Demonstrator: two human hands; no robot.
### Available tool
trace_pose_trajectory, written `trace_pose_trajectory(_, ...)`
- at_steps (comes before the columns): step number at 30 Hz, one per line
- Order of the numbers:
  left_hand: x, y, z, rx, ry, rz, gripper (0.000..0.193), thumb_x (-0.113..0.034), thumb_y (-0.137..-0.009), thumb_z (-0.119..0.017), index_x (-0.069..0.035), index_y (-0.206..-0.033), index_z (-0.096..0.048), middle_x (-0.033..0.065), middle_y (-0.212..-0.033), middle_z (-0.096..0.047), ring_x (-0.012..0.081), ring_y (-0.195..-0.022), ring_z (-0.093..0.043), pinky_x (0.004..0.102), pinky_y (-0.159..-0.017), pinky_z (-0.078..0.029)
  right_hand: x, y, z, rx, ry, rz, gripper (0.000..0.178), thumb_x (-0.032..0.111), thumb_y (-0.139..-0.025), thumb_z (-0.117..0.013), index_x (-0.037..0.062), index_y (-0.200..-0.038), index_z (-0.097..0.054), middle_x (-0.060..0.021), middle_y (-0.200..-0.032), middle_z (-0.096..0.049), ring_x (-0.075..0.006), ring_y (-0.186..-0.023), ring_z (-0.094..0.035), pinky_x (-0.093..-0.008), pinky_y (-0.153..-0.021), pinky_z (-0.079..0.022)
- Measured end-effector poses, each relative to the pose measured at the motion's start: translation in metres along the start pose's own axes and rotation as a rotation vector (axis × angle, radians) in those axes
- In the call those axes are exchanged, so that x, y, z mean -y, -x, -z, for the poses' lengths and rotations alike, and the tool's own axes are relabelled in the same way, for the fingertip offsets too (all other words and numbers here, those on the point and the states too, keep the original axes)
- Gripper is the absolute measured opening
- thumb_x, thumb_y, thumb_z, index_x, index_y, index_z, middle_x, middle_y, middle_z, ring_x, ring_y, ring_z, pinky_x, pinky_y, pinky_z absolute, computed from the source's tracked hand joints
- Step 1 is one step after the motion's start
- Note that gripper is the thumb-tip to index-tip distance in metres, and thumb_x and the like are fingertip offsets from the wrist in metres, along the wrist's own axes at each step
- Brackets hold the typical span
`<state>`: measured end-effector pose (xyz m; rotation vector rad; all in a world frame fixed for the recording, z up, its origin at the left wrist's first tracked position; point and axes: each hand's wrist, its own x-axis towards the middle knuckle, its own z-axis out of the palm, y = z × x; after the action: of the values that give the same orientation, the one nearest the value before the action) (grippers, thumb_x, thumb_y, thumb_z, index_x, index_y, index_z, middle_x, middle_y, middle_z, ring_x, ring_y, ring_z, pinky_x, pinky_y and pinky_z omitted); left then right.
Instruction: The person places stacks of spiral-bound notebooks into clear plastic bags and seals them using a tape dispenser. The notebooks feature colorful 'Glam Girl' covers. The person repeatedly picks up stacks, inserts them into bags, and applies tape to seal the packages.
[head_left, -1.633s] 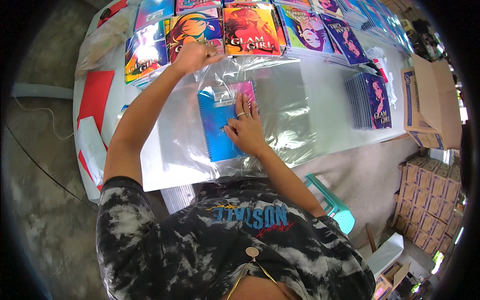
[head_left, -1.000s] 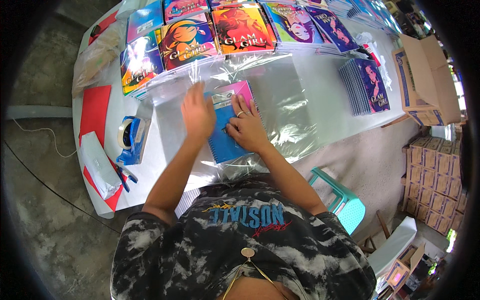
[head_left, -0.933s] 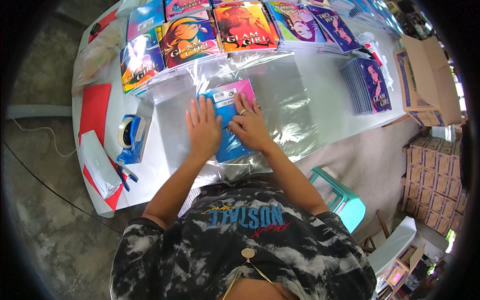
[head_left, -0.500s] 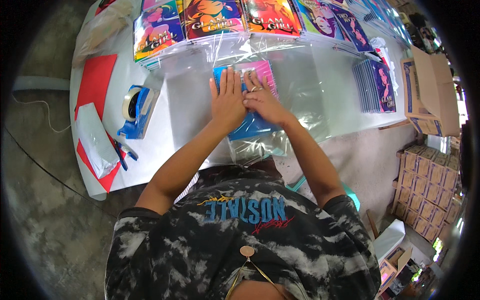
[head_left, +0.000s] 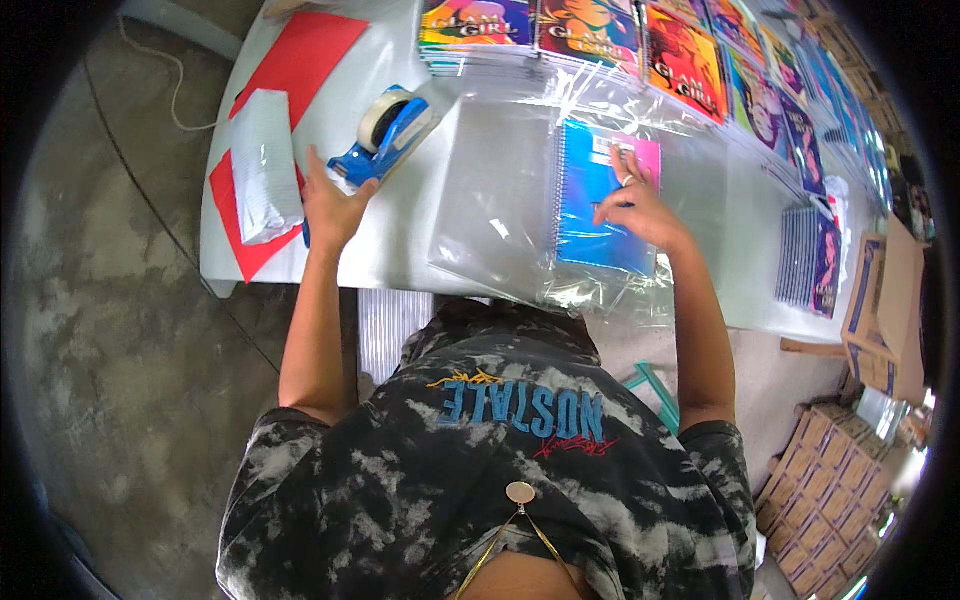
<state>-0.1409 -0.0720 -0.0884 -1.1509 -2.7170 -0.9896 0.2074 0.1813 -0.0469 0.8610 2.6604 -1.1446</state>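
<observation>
A spiral notebook (head_left: 600,235) with a blue and pink cover lies on clear plastic film (head_left: 490,190) at the middle of the table. My right hand (head_left: 640,208) rests on the notebook's upper right part, its fingers apart and holding nothing. Over at the left, my left hand (head_left: 338,205) is open beside the near end of a blue tape dispenser (head_left: 408,122), thumb and fingers spread. A roll of tape (head_left: 385,118) sits in the dispenser. Part of a small dark blue tool shows beside my left wrist; the rest is hidden.
Stacks of colourful notebooks (head_left: 590,35) line the table's far side. Red sheets (head_left: 310,50) and a white packet (head_left: 266,165) lie at the left. Another notebook stack (head_left: 800,255) stands at the right, near an open carton (head_left: 885,300). Piled boxes (head_left: 825,480) stand beyond the table.
My left hand has left the notebook and moved left to the tape dispenser. My right hand stays on the notebook. The whole view has shifted, so the table appears farther right.
</observation>
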Motion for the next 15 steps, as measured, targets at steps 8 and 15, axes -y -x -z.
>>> trace_pose_trajectory(8,-0.049,0.014,-0.007,0.234,0.324,0.300,0.056,-0.042,-0.083,-0.063,0.008,-0.106,-0.055,0.0197,-0.088,-0.060,0.0259,-0.083,-0.058,0.0344,-0.076,-0.045,-0.014,-0.012,-0.006,-0.161,-0.113,-0.013,0.051,-0.001,-0.061,-0.074,0.0106,-0.109,-0.059,-0.0145,-0.145,-0.029,-0.0305,-0.136,-0.022,-0.0371,-0.107,-0.027)
trace_pose_trajectory(15,-0.065,-0.012,0.018,0.692,0.612,0.596,0.036,-0.038,-0.086,-0.057,-0.004,-0.094,-0.065,0.0027,-0.080,-0.054,0.0122,-0.066,-0.044,0.0235,-0.058,-0.039,0.000,-0.013,0.004,-0.202,-0.158,-0.081,0.073,0.000,-0.055,-0.078,0.0064,-0.121,-0.048,-0.0139,-0.133,-0.045,-0.0270,-0.124,-0.043,-0.0337,-0.100,-0.036)
